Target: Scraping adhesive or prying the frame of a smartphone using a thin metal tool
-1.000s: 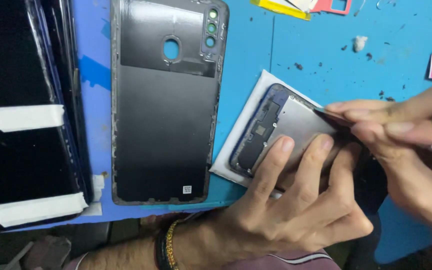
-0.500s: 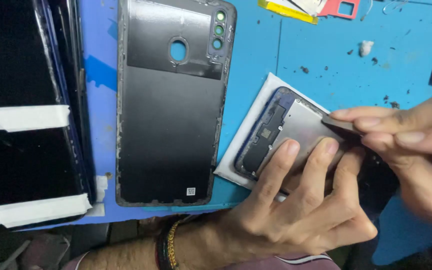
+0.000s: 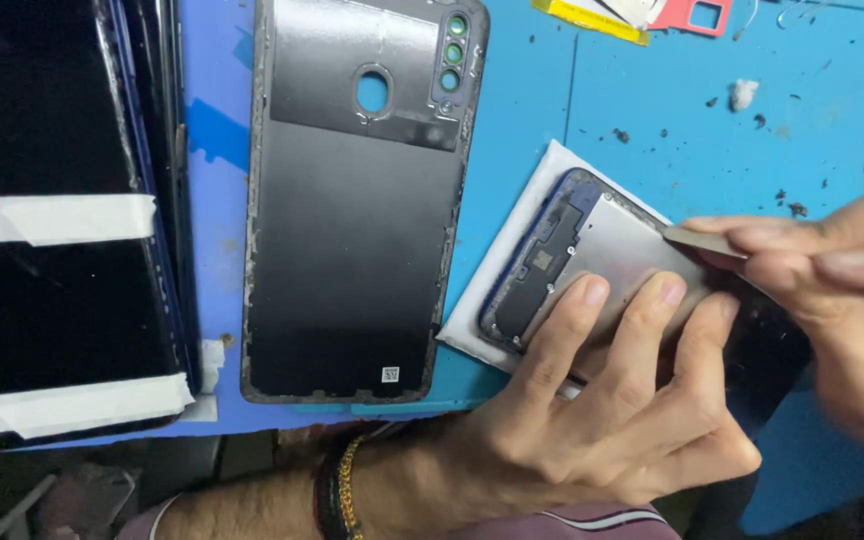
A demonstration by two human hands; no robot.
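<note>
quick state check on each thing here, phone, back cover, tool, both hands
opened phone: cover off, on white pad, tilted
back cover: detached, flat, inner side up
thin tool: pinched, tip at phone edge
left hand: fingers pressing phone
right hand: gripping tool

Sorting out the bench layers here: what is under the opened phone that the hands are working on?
A white pad lies under the opened phone, on the blue mat. Only its left edges show; the left hand and right hand hide the rest.
</note>
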